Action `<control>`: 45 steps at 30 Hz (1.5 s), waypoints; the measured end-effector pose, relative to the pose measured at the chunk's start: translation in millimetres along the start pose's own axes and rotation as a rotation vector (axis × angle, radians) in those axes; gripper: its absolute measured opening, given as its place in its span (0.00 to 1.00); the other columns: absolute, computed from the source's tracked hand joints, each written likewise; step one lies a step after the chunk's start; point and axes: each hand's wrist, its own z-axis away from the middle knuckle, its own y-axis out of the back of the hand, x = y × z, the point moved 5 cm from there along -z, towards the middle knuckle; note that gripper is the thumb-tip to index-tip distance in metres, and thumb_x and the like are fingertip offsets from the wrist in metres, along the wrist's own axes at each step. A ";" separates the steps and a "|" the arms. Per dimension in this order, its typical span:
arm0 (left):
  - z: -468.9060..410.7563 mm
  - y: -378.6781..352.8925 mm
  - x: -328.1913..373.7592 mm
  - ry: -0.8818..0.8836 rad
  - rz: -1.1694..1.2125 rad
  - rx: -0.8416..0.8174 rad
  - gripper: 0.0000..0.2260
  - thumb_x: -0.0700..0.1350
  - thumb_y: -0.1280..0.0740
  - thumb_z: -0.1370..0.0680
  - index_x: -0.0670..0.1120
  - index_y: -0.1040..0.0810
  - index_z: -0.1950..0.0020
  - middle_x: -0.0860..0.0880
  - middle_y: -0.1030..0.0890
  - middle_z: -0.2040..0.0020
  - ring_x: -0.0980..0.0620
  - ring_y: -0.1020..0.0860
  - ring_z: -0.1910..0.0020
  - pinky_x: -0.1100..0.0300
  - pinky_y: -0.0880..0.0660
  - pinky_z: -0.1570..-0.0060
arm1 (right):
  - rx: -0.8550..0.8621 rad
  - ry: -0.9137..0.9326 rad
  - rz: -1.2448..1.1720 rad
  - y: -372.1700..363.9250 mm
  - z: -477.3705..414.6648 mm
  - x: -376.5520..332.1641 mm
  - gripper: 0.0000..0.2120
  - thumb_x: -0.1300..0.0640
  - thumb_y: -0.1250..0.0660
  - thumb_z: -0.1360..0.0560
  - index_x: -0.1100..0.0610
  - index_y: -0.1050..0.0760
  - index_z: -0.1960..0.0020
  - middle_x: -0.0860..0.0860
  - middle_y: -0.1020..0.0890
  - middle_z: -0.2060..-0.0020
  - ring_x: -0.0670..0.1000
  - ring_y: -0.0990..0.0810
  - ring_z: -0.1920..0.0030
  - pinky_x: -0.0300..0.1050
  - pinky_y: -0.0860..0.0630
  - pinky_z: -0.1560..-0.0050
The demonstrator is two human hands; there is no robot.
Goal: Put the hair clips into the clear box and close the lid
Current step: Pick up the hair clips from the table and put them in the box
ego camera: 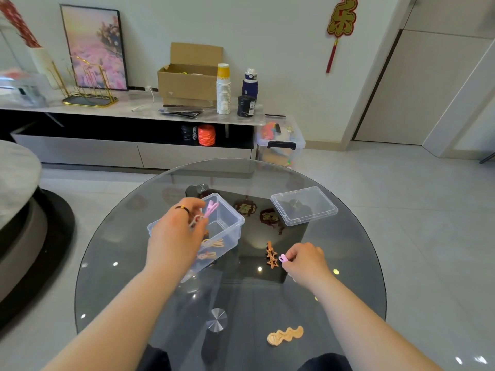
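The clear box (230, 226) stands open on the round glass table (348, 277), left of centre. My left hand (174, 236) hovers over it, pinching a pink hair clip (210, 209) above the opening. Two beige clips (213, 243) lie on the box floor. My right hand (305, 261) rests to the right, fingers closed on a small pink clip (283, 258). An orange star clip (271, 255) lies just left of that hand. A wavy orange clip (285, 335) sits near the table's front edge. The clear lid (304, 205) lies apart at the back right.
A metal table fitting (217, 319) shows through the glass near the front. Behind the table stands a low cabinet with a cardboard box (188, 81), stacked paper cups (223, 89) and a bottle (250, 81). A plastic storage bin (280, 141) sits on the floor.
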 end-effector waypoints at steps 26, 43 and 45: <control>4.6 -8.1 -72.2 -0.025 -0.018 -0.350 0.43 0.49 0.25 0.35 0.51 0.48 0.27 0.53 0.49 0.24 0.48 0.39 0.28 0.50 0.37 0.30 | 0.074 0.520 -0.274 31.6 14.0 -131.4 0.10 0.60 0.39 0.24 0.49 0.36 0.62 0.47 0.28 0.63 0.48 0.27 0.61 0.32 0.34 0.67; 88.2 -36.3 0.9 -0.344 -0.170 -0.499 0.16 0.54 0.38 0.25 0.54 0.26 0.38 0.59 0.25 0.37 0.61 0.30 0.38 0.70 0.36 0.43 | -0.082 0.436 0.028 29.6 48.8 -60.7 0.07 0.62 0.36 0.27 0.56 0.24 0.51 0.44 0.27 0.63 0.49 0.29 0.57 0.36 0.33 0.61; 104.1 -59.0 14.1 -0.417 -0.258 -0.597 0.18 0.55 0.39 0.25 0.54 0.28 0.36 0.57 0.26 0.35 0.58 0.31 0.36 0.67 0.36 0.39 | -0.207 0.405 0.134 18.8 63.0 -34.4 0.10 0.61 0.34 0.28 0.56 0.24 0.47 0.41 0.30 0.64 0.48 0.29 0.56 0.32 0.34 0.64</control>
